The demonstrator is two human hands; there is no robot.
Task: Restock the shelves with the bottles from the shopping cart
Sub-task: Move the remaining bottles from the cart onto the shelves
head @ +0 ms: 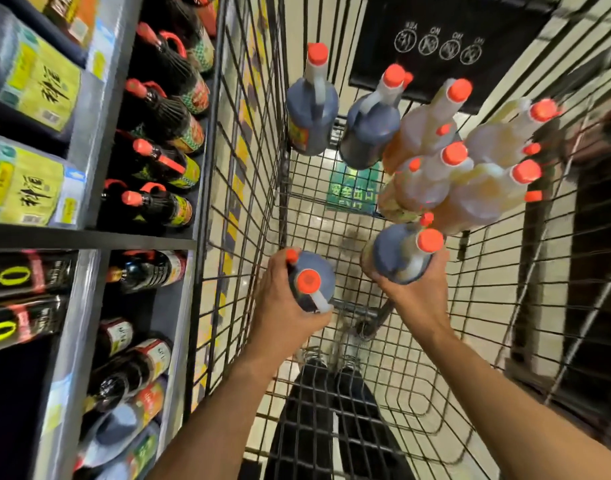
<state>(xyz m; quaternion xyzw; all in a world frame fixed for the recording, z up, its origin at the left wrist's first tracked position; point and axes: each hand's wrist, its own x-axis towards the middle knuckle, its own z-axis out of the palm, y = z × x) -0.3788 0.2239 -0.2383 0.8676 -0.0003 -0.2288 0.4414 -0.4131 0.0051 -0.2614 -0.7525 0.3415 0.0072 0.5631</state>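
Observation:
I look straight down into a wire shopping cart. My left hand is shut on a dark bottle with an orange cap, near the cart's left wall. A second dark orange-capped bottle is gripped from below by my right hand. Two more dark bottles stand at the cart's far end. Several pale yellow bottles with orange caps cluster at the right. Shelves on the left hold rows of dark bottles.
Large jugs with yellow labels fill the shelf's upper left. A black child-seat flap with white icons closes the cart's far end. My legs and shoes show through the cart's mesh floor. Dark furniture stands beyond the right wall.

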